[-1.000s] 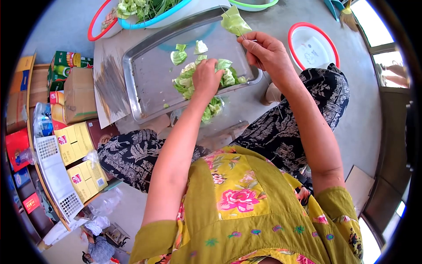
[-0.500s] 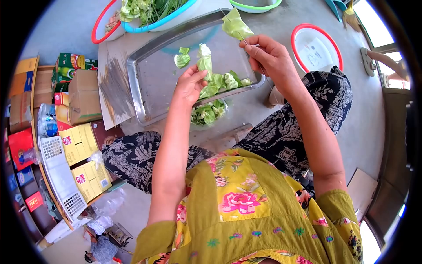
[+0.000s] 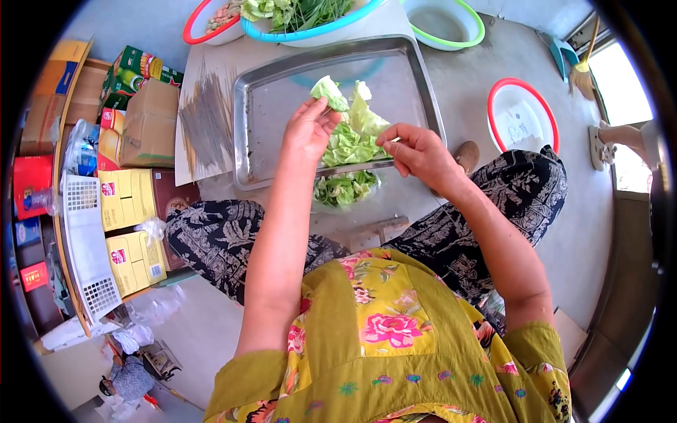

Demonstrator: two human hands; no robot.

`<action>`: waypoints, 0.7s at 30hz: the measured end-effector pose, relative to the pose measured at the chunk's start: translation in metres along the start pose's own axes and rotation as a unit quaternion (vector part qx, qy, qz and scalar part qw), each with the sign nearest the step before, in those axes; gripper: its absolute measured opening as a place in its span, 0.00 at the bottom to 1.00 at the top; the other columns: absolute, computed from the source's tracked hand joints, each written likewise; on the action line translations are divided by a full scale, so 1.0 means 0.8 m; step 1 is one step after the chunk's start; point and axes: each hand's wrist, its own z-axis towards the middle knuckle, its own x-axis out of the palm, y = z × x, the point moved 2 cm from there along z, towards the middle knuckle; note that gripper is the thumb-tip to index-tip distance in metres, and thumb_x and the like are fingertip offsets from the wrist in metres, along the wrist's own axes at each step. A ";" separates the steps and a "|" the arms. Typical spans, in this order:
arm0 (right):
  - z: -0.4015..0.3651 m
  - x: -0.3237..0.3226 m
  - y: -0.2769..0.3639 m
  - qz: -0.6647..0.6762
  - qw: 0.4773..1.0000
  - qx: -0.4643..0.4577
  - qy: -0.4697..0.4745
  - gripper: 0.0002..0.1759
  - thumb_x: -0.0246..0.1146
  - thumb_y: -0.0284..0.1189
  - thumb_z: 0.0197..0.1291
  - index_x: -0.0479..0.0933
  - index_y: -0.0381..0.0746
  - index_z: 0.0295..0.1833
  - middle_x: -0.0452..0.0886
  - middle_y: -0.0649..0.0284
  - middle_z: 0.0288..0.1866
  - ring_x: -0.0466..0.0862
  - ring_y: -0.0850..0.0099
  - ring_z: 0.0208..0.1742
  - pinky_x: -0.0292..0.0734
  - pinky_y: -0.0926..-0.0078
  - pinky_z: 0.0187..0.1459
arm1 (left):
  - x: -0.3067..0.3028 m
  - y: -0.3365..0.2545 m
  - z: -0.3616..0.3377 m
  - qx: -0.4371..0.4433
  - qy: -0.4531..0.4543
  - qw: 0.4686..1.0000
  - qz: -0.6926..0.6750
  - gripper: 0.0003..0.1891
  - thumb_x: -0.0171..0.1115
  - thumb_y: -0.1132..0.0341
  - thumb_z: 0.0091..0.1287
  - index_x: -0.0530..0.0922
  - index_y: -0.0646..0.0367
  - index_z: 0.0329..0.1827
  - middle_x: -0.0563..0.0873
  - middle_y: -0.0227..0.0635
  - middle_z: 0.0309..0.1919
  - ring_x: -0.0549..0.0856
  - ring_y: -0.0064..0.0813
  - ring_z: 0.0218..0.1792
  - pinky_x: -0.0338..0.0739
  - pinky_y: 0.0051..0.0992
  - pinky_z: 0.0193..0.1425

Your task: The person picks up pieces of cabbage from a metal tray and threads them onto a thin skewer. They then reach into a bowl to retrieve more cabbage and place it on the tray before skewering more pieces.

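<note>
Okay, so your left hand [image 3: 310, 128] is up over the metal tray [image 3: 241, 141], thumb and fingers closed on a pale green leaf piece [image 3: 329, 94]. That piece sits at your fingertips, not down on the tray.

Your right hand [image 3: 419, 154] is off to the other side, thumb and index finger drawn together in a pinch, the rest loosely curled. They're right by the edge of a bigger leaf [image 3: 366, 118] — can't tell exactly what's between those fingertips, it's too small to make out. The bigger leaf is angled up between your hands, just beside the leaf piece.

Below them you've got a heap of torn leaves [image 3: 347, 146] on the near side of the tray, and more greens in a clear bag [image 3: 345, 189] just outside the near rim. Thin sticks [image 3: 206, 116] are spread on a board left of the tray — blue-rimmed basin [image 3: 317, 35] of greens beyond its far side.
</note>
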 end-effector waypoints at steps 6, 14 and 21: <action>0.003 0.005 0.001 -0.027 1.000 0.013 0.007 0.08 0.55 0.29 0.65 0.76 0.36 0.44 0.69 0.73 0.16 0.67 0.87 0.18 0.60 0.85 0.22 | 0.010 0.002 -0.007 0.010 -0.022 0.999 -0.032 0.10 0.62 0.75 0.62 0.72 0.62 0.44 0.81 0.40 0.41 0.82 0.34 0.42 0.82 0.33 0.48; 0.004 0.003 0.000 -0.028 1.000 0.010 -0.002 0.08 0.56 0.28 0.63 0.76 0.36 0.43 0.71 0.71 0.15 0.69 0.85 0.18 0.62 0.83 0.22 | 0.017 0.001 -0.014 0.025 -0.021 0.999 -0.028 0.09 0.60 0.74 0.64 0.73 0.64 0.46 0.81 0.41 0.42 0.82 0.35 0.44 0.82 0.34 0.49; 0.006 0.003 -0.003 -0.028 0.999 0.015 0.000 0.08 0.55 0.29 0.65 0.76 0.36 0.44 0.70 0.73 0.16 0.67 0.86 0.18 0.60 0.85 0.22 | 0.025 -0.001 -0.019 0.038 -0.014 0.999 -0.015 0.09 0.60 0.74 0.64 0.74 0.64 0.46 0.81 0.41 0.43 0.81 0.34 0.45 0.81 0.33 0.51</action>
